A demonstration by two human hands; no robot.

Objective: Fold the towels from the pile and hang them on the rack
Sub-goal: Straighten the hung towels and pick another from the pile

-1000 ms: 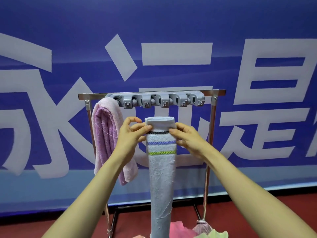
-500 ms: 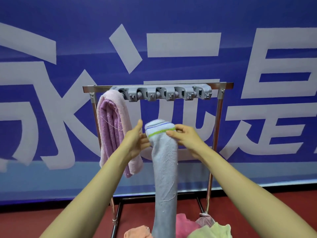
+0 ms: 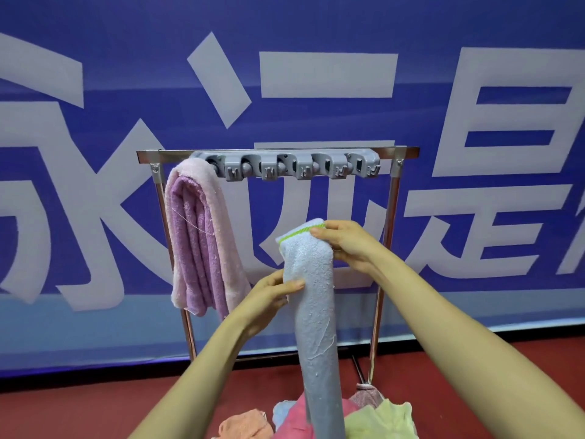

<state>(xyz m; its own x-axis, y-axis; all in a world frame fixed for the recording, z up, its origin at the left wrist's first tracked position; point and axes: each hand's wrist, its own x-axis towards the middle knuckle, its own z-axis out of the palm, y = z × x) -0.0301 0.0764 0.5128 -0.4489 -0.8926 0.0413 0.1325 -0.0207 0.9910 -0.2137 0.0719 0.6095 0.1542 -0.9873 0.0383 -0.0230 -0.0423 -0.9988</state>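
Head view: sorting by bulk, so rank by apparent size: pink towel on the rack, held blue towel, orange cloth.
1-2. pink towel and blue towel: alike; blue is nearer.
3. orange cloth, partly cropped.

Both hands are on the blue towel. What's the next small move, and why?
Probably lift the blue towel toward the rack bar, right of the pink towel: the right hand holds its folded top below the bar, the left hand pinches its edge lower down.

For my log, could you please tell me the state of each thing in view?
Blue towel, folded narrow, held up, unhung.
Pink towel, draped over rack's left end.
Towel pile, crumpled on floor.
Left hand, pinching blue towel's side.
Right hand, gripping its top.
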